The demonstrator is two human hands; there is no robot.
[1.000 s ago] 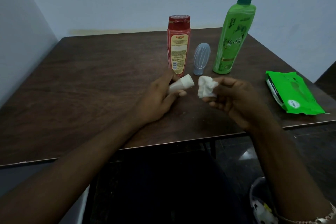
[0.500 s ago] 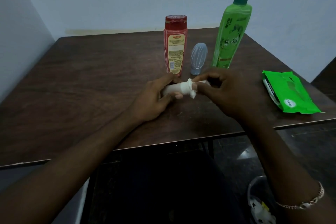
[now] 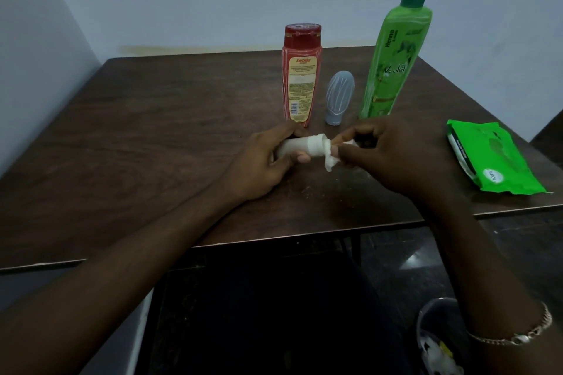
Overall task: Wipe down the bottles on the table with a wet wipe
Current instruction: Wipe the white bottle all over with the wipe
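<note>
Near the desk's point(image 3: 152, 131) front edge, the left hand point(image 3: 259, 164) grips a small white bottle point(image 3: 297, 148) held sideways. The right hand point(image 3: 393, 158) pinches a crumpled wipe point(image 3: 330, 162) against its cap. Cap-wiping seems underway; next probably calls for turning the bottle, then taking the red bottle point(image 3: 301, 76) behind.

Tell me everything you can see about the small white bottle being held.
The small white bottle is a plain, matte, plastic-looking cylinder, and its slightly wider cap end points right. It lies roughly level over the table, in front of the red bottle. The left hand grips its body, thumb on its near side, and the right hand pinches a crumpled wipe against the cap end. No label shows.
</note>
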